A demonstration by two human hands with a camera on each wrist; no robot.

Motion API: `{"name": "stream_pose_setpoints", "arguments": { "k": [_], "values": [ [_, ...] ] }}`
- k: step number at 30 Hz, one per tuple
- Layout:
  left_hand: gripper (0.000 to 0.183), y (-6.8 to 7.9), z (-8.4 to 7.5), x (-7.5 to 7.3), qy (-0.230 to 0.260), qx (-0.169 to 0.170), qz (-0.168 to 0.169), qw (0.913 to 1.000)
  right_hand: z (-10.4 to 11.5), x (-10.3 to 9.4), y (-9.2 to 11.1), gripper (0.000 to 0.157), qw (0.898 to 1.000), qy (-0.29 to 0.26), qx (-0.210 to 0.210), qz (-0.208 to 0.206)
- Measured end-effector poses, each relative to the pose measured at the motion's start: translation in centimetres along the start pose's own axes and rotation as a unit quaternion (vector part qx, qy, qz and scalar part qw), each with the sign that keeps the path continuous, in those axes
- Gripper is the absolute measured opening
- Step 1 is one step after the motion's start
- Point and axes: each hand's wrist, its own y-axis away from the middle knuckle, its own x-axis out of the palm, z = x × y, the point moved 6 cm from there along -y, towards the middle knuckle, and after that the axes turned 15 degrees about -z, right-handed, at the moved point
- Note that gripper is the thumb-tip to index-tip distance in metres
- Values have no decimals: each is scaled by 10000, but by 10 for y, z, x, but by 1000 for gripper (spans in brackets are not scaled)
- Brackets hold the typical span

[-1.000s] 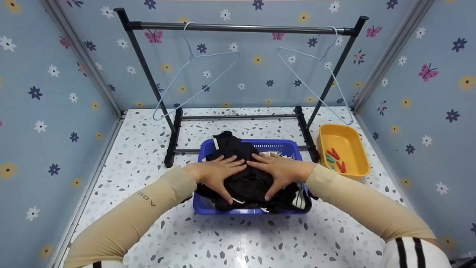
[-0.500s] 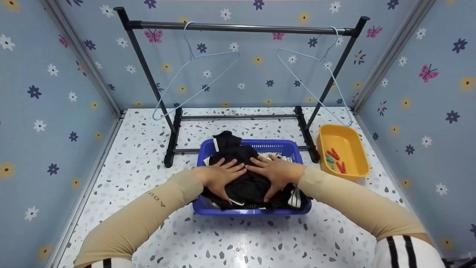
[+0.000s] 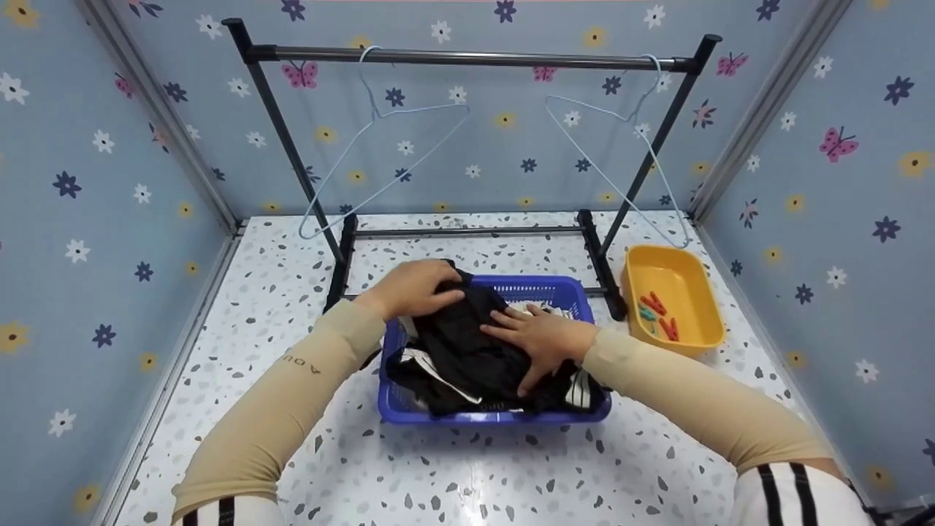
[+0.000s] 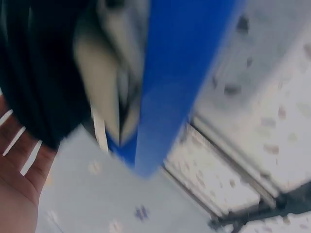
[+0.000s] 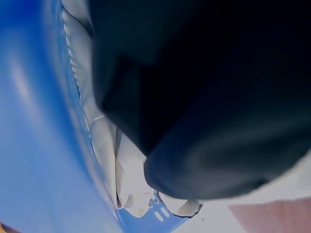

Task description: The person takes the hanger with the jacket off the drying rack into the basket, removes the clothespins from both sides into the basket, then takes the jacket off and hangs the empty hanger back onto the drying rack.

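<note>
A black garment (image 3: 467,343) with white trim lies bunched in a blue plastic basket (image 3: 497,418). My left hand (image 3: 416,285) reaches over the garment's back left part, knuckles raised. In the left wrist view its spread fingers (image 4: 22,150) meet the edge of the black cloth. My right hand (image 3: 540,336) rests on the garment's right side, fingers spread, thumb toward me. Pale clothes (image 5: 126,165) lie under the black cloth, seen in the right wrist view along the basket wall.
A dark metal clothes rack (image 3: 467,55) stands behind the basket. Two light blue wire hangers, one left (image 3: 380,175) and one right (image 3: 621,168), hang from its bar. A yellow tub (image 3: 690,292) with several red and green clothespins (image 3: 661,314) sits at the right.
My left hand has left the garment's middle and moved back and left to its far end. The white trim at the front left now shows. My right hand has barely moved.
</note>
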Motion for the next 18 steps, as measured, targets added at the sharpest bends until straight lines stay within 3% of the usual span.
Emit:
{"name": "stream_pose_setpoints", "arguments": {
  "k": [4,8,13,18],
  "values": [
    [52,-6,33,-7,-6,-750,37,9972,1,-1,1,133,10000,12,-34,-22],
    [63,-5,57,-1,82,-1259,305,9915,1,0,1,133,10000,44,-12,10],
    [70,-2,70,13,166,-1468,587,9873,2,2,0,134,10000,74,9,61],
    [64,-8,83,28,494,-1465,700,9855,0,1,-1,134,9999,108,36,90]
  ]
}}
